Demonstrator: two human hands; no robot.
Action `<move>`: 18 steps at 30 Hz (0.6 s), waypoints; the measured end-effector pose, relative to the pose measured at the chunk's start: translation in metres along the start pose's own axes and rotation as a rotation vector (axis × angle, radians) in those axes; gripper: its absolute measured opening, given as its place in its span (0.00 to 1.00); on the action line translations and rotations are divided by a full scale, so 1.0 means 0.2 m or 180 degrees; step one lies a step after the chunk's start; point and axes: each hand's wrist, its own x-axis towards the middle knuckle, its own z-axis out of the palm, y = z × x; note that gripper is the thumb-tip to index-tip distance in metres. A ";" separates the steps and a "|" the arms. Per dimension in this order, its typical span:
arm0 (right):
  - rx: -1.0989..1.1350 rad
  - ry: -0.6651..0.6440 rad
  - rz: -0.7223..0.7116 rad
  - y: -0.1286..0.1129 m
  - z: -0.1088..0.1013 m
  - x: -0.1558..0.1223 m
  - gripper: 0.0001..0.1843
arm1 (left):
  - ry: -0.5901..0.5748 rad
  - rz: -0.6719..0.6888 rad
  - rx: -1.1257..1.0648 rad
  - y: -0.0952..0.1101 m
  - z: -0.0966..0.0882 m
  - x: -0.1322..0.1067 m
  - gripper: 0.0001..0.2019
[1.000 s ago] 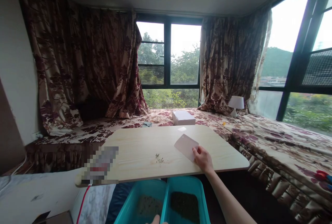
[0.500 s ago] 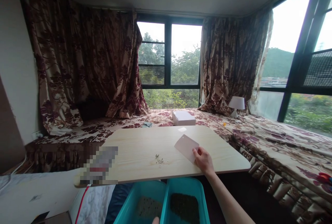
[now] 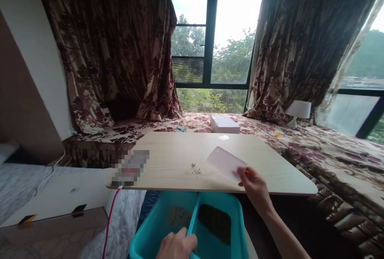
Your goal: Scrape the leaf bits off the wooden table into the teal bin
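Observation:
My right hand is closed on a pale pink card, held flat just over the light wooden table. A small heap of dark seeds lies on the table a little left of the card. Below the table's near edge sits a teal two-compartment tray with dark grains in both halves. My left hand grips the tray's near rim at the divider, fingers curled over it.
A blurred-out object lies at the table's left front corner. A white box, a white lamp and floral bedding lie beyond the table under the windows. A red cable hangs at the left.
The view has tilted down and shifted, showing more of the tray. My left hand has come up onto the tray's rim. The card stays in my right hand near the seeds.

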 end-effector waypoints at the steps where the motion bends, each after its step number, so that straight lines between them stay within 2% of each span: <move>1: -0.0021 -0.0044 -0.0027 -0.02 0.01 -0.02 0.20 | 0.0006 0.0020 0.0034 0.00 0.01 0.00 0.10; 4: -0.0115 -0.0140 -0.0115 -0.03 0.05 -0.05 0.22 | 0.0029 0.0049 0.0030 -0.01 0.02 0.01 0.10; 10: -0.0382 -0.0249 -0.0329 0.00 0.07 -0.02 0.23 | 0.0025 0.0082 -0.0047 -0.02 0.03 0.01 0.08; 18: -0.0572 -0.0435 -0.0315 0.00 0.09 -0.02 0.20 | 0.0056 0.0063 -0.0022 -0.03 0.05 0.01 0.08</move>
